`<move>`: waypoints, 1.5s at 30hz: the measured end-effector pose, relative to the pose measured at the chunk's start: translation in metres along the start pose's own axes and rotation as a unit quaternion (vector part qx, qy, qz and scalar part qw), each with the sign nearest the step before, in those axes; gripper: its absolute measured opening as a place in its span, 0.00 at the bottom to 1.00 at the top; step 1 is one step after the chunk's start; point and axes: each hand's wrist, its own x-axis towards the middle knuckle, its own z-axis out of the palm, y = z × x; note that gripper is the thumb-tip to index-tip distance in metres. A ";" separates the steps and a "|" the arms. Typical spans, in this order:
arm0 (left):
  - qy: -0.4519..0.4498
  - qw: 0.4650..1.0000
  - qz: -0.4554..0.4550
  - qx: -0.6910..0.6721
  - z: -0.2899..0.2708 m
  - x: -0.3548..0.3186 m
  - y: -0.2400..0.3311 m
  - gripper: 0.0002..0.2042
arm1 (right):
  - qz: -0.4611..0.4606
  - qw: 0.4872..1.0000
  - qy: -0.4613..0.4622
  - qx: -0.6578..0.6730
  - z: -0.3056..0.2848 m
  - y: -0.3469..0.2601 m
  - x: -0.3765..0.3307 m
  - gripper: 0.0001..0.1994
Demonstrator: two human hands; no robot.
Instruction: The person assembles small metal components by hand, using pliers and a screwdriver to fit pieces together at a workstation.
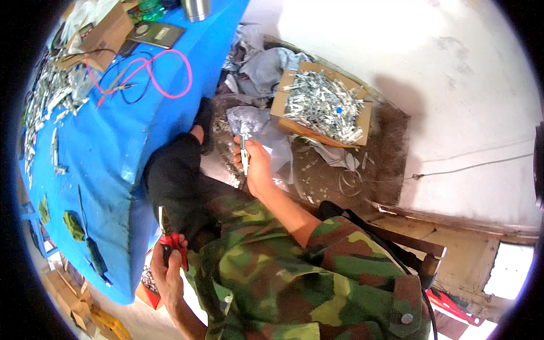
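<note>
My left hand (168, 266) is closed round the red and black handles of pliers (164, 228), whose jaws point up past the edge of the blue-covered table. A small pale bit shows at the tip of the jaws; whether they grip it, I cannot tell. Above my lap, my right hand (258, 164) is closed on a narrow silvery metal strip (244, 154) held upright. Beyond that hand, an open cardboard box (274, 106) is heaped with similar metal strips (323, 107).
The blue-covered table (127, 147) on my left bears a pile of strips (48, 102), a pink cable (187, 73), a screwdriver (96, 258) and a steel cup (196, 8). Plastic bags (263, 71) lie beside the box. A white wall (470, 73) rises at right.
</note>
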 end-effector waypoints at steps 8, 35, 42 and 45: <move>0.138 0.990 0.021 0.009 -0.027 0.000 0.013 0.15 | -0.081 0.974 -0.209 -0.011 0.041 -0.012 -0.044 0.17; 0.382 0.688 0.203 0.583 -0.120 0.050 -0.014 0.22 | -0.063 0.916 -0.370 -0.140 0.087 -0.031 -0.093 0.17; 0.219 0.895 0.241 0.304 -0.050 0.029 0.030 0.11 | -0.108 0.903 -0.375 -0.179 0.093 -0.027 -0.099 0.16; 0.136 0.924 0.275 0.229 -0.018 0.025 0.041 0.12 | -0.159 0.879 -0.373 -0.251 0.097 -0.032 -0.101 0.16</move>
